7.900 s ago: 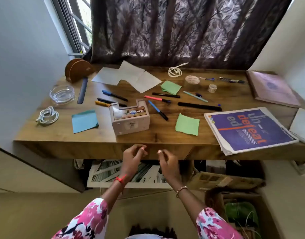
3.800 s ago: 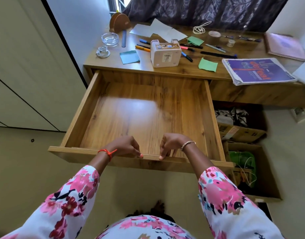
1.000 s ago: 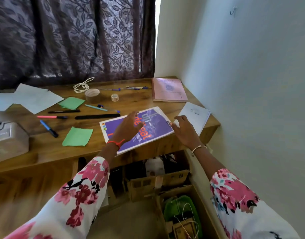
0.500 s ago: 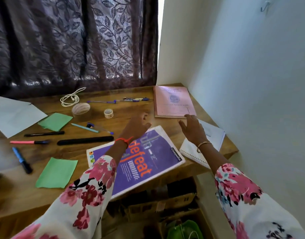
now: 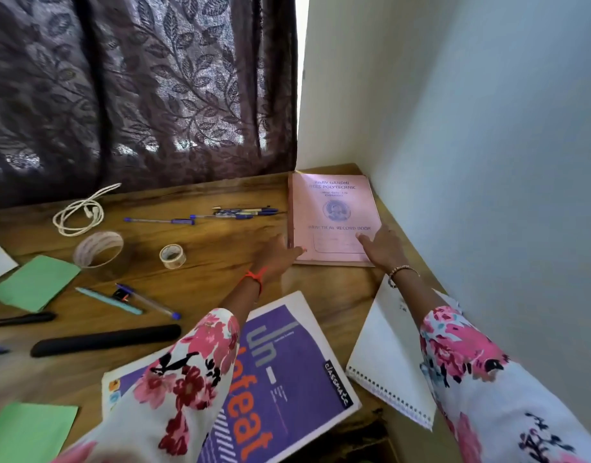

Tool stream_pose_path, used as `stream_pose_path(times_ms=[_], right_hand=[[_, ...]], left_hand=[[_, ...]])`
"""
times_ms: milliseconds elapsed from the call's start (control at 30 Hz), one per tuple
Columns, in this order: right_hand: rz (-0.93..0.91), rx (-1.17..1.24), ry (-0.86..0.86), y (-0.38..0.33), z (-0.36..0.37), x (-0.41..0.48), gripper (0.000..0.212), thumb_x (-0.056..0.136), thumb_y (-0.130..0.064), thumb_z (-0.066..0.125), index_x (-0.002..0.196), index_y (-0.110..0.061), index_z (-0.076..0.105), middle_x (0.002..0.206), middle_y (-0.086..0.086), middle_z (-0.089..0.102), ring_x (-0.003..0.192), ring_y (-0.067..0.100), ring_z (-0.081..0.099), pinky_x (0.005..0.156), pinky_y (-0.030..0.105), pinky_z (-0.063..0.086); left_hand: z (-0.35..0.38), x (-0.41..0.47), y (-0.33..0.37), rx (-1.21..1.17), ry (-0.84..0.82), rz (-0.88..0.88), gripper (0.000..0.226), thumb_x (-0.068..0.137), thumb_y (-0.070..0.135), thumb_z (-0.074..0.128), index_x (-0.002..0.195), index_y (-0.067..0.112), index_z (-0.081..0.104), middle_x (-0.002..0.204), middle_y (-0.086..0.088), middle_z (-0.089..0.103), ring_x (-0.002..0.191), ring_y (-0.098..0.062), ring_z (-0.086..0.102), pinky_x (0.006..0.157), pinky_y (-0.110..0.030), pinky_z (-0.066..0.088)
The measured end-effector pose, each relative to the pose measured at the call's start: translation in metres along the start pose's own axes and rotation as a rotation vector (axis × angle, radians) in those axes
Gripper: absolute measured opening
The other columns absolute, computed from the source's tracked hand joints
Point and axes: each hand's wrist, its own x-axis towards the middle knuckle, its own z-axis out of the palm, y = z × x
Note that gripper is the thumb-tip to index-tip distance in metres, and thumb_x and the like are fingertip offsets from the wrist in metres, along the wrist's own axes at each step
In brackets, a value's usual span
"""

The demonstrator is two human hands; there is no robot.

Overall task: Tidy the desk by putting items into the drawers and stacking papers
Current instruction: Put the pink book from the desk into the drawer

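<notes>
A pink practical record book [image 5: 332, 208] lies flat in the far right corner of the wooden desk [image 5: 220, 248]. My left hand [image 5: 277, 255] touches its near left corner with its fingers stretched out. My right hand [image 5: 382, 247] rests on its near right part, fingers straight. Nearer to me lie a purple notebook [image 5: 280, 362] with orange lettering and a white spiral pad [image 5: 387, 359], both partly under my sleeves. The drawer is out of view.
Left of the book lie blue pens [image 5: 240, 212], a small tape roll [image 5: 172, 256], a large tape roll [image 5: 98, 248], a white cable [image 5: 78, 213], green paper sheets [image 5: 33, 282], more pens [image 5: 127, 300] and a black ruler-like bar [image 5: 105, 339]. A wall stands right, a curtain behind.
After pulling the drawer open, I turned right. Both hands left the purple notebook and white pad and reached forward onto the pink record book.
</notes>
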Motion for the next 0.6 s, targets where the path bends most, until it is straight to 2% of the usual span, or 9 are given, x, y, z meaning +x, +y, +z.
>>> stream_pose_path(times_ms=[100,167,267,367,433,500,600], right_hand=[[0.081,0.045,0.0,0.0,0.004,0.019,0.066,0.087,-0.046,0.052,0.129,0.004,0.039,0.134,0.024,0.042,0.123,0.039,0.041,0.101,0.044,0.038],[0.141,0.104,0.012,0.002,0.007,0.031,0.064,0.08,-0.047,0.058,0.12,0.002,0.049,0.126,0.023,0.05,0.116,0.04,0.047,0.096,0.045,0.043],[0.207,0.192,0.037,0.005,0.01,0.044,0.064,0.069,-0.05,0.063,0.113,-0.005,0.057,0.118,0.022,0.057,0.109,0.04,0.051,0.093,0.045,0.046],[0.241,0.238,0.03,0.008,0.011,0.05,0.068,0.065,-0.055,0.061,0.115,-0.009,0.056,0.121,0.02,0.055,0.112,0.039,0.048,0.095,0.045,0.043],[0.248,0.262,0.034,0.001,0.003,0.044,0.069,0.068,-0.055,0.061,0.121,-0.011,0.053,0.126,0.019,0.053,0.116,0.038,0.046,0.097,0.043,0.041],[0.205,0.282,0.035,-0.003,-0.005,0.041,0.06,0.078,-0.046,0.061,0.126,-0.012,0.051,0.128,0.017,0.052,0.12,0.037,0.043,0.101,0.042,0.037],[0.177,0.319,0.07,-0.007,-0.015,0.04,0.056,0.082,-0.042,0.06,0.127,-0.01,0.05,0.129,0.017,0.053,0.12,0.037,0.044,0.105,0.044,0.034]], left_hand=[[0.004,0.021,0.001,-0.089,0.038,-0.06,0.034,0.093,0.024,0.052,0.123,0.007,0.053,0.122,-0.009,0.061,0.108,-0.025,0.059,0.089,-0.032,0.049],[0.007,0.031,0.001,-0.16,0.075,-0.11,0.034,0.093,0.022,0.052,0.118,0.001,0.055,0.118,-0.013,0.063,0.104,-0.027,0.061,0.082,-0.03,0.051],[0.01,0.04,0.006,-0.299,0.048,-0.153,0.034,0.094,0.02,0.052,0.123,0.003,0.053,0.12,-0.014,0.062,0.105,-0.026,0.06,0.078,-0.028,0.047],[0.01,0.046,0.009,-0.388,0.04,-0.208,0.035,0.095,0.019,0.051,0.126,0.004,0.049,0.122,-0.012,0.06,0.109,-0.026,0.058,0.08,-0.029,0.045],[0.009,0.049,0.011,-0.446,0.031,-0.233,0.037,0.095,0.021,0.05,0.126,0.003,0.046,0.125,-0.012,0.059,0.111,-0.026,0.057,0.086,-0.031,0.047],[0.007,0.049,0.014,-0.528,0.024,-0.246,0.038,0.095,0.019,0.049,0.129,0.004,0.041,0.127,-0.015,0.057,0.112,-0.027,0.057,0.092,-0.039,0.048],[0.005,0.043,0.022,-0.684,-0.016,-0.251,0.039,0.097,0.012,0.044,0.133,0.007,0.03,0.125,-0.019,0.056,0.112,-0.033,0.057,0.087,-0.048,0.05]])
